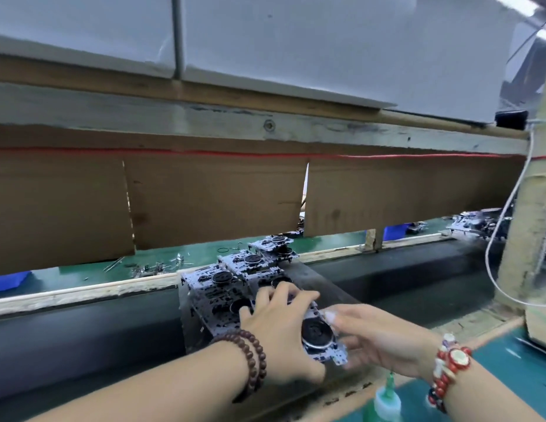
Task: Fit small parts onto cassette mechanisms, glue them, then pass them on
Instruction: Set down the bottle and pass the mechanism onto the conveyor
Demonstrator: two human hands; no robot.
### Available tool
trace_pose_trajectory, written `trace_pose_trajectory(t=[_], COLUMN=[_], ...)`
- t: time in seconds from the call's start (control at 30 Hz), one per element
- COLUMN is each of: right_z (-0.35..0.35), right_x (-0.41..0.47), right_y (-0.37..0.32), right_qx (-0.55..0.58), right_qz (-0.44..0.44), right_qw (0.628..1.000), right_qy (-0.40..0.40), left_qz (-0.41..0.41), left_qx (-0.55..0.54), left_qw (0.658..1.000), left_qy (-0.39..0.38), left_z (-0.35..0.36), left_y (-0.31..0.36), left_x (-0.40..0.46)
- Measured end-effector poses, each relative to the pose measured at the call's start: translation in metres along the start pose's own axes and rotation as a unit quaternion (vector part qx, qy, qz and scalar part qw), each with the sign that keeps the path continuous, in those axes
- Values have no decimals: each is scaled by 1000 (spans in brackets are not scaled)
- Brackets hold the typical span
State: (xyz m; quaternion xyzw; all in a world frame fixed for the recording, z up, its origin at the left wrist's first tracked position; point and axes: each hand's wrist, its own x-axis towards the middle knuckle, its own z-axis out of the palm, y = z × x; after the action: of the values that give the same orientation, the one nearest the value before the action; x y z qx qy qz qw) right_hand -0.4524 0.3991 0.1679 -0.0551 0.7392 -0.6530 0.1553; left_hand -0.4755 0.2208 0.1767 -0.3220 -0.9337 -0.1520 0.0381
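**Both hands on the nearest cassette mechanism in the row**

A row of cassette mechanisms lies on a dark sloping plate that bridges the black conveyor belt, running from the near bench edge to the far green bench. The nearest mechanism, with a round black wheel on top, sits at the near end of the row between the two hands.

The left hand lies over the mechanisms with its fingers spread and bent, their tips pressing down on the metal frames; a brown bead bracelet circles that wrist. The right hand grips the nearest mechanism from the right, thumb on its top edge and fingers curled under its near side. A red bead bracelet is on that wrist.

A glue bottle with a green tip stands at the near edge, just below the right hand. Loose small metal parts lie scattered on the far green bench, under hanging cardboard sheets. A white cable loops down at the right beside a wooden post.
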Motion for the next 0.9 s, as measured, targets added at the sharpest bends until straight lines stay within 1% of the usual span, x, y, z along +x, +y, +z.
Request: trace_pose_trajectory(t=[0.07, 0.17, 0.27, 0.33, 0.43, 0.57, 0.63, 0.7, 0.77, 0.9], right_z=[-6, -18, -28, -31, -27, -22, -20, -15, -11, -8], right_x=[3, 4, 3, 4, 8, 18, 21, 23, 27, 23], right_y=[4, 9, 13, 13, 15, 22, 24, 25, 25, 24], right_qx=[-16, 4, 34, 55, 53, 49, 23, -25, -96, -273], right_qz=[-4, 2, 12, 11, -2, -47, -62, -68, -75, -98], right_qw=[999, 998, 995, 993, 990, 980, 978, 976, 966, 917], right_qy=[34, 61, 91, 105, 130, 189, 198, 206, 228, 275], left_qz=[-13, -16, -15, -18, -38, -102, -113, -108, -103, -90], left_qx=[-6, -19, -10, 6, 46, 81, 103, 127, 145, 157], left_qw=[1000, 1000, 1000, 1000, 998, 990, 986, 985, 983, 983], left_qy=[-12, -17, 8, 10, -10, -55, -70, -55, -38, -35], left_z=[11, 23, 28, 30, 36, 34, 32, 29, 28, 26], left_y=[0, 2, 10, 16, 13, -8, -15, -17, -13, 1], left_x=[13, 29, 43, 49, 50, 43, 38, 35, 31, 16])
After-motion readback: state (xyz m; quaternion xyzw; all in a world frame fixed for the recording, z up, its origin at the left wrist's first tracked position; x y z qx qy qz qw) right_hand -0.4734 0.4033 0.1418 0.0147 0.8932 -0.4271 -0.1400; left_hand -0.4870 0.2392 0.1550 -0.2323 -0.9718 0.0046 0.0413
